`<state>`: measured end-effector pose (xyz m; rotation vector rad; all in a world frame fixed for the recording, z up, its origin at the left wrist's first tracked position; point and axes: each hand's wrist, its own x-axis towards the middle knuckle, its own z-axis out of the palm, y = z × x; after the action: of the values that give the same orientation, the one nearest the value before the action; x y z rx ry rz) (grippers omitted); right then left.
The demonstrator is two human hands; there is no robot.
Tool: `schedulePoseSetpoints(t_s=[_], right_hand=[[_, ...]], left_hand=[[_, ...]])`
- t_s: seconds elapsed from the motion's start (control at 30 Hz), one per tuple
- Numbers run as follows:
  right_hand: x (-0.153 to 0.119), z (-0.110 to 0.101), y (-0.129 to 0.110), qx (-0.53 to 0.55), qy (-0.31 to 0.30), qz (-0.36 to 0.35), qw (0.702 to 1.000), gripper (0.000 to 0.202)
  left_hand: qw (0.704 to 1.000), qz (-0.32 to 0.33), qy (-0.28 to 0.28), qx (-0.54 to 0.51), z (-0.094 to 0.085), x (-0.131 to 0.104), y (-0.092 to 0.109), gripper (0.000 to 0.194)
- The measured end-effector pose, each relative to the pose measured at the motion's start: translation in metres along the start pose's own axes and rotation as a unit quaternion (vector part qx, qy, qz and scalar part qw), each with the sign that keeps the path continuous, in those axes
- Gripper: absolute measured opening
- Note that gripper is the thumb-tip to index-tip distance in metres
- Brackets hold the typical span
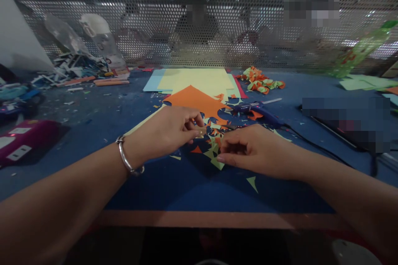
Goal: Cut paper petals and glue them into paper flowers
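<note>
My left hand (174, 128), with a silver bracelet at its wrist, pinches a small tan piece (200, 132) between thumb and fingers. To its right, my right hand (251, 149) has its fingers curled toward the thumb; whether something is between them is hidden. Green and orange paper scraps (214, 149) lie between and under the hands. Just beyond them is an orange sheet (194, 97) with curved cut-outs along its edge. A blue glue gun (258, 112) rests behind my right hand.
Yellow and blue sheets (192, 78) lie farther back, beside a pile of curled orange and green pieces (259, 80). Bottles stand left and right (102, 41). A purple power strip (25, 140) sits at left; a black cable (317, 145) crosses the right side.
</note>
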<state>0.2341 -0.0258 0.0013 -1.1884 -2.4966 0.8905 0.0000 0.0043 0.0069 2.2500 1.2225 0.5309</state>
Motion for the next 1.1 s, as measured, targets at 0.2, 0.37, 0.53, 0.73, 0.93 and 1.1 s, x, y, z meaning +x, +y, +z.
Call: schedulePoseSetpoints(t_s=[0.2,0.37,0.53,0.73,0.93,1.1], right_hand=[[0.0,-0.001,-0.003,-0.007,-0.009,-0.007,1.0,0.017],[0.0,-0.001,-0.004,-0.019,0.0,-0.018,1.0,0.017],[0.001,0.002,-0.002,-0.01,0.007,-0.015,1.0,0.016],[0.0,0.003,0.0,0.042,0.002,0.014,0.999,0.012],[0.002,0.001,0.0,0.092,0.059,0.009,0.994,0.015],[0.001,0.001,-0.001,0.087,0.167,-0.006,0.982,0.016]], left_hand=[[0.999,-0.021,-0.011,-0.042,0.002,0.0,-0.001,0.016],[0.998,-0.03,-0.003,-0.057,0.003,0.0,-0.003,0.021],[0.999,-0.03,0.015,-0.017,0.002,0.001,-0.001,0.032],[0.999,-0.028,0.014,-0.028,0.003,0.0,-0.001,0.04],[0.997,-0.014,0.065,-0.03,0.0,-0.002,0.003,0.023],[0.985,-0.038,0.013,-0.165,0.004,-0.002,0.012,0.014]])
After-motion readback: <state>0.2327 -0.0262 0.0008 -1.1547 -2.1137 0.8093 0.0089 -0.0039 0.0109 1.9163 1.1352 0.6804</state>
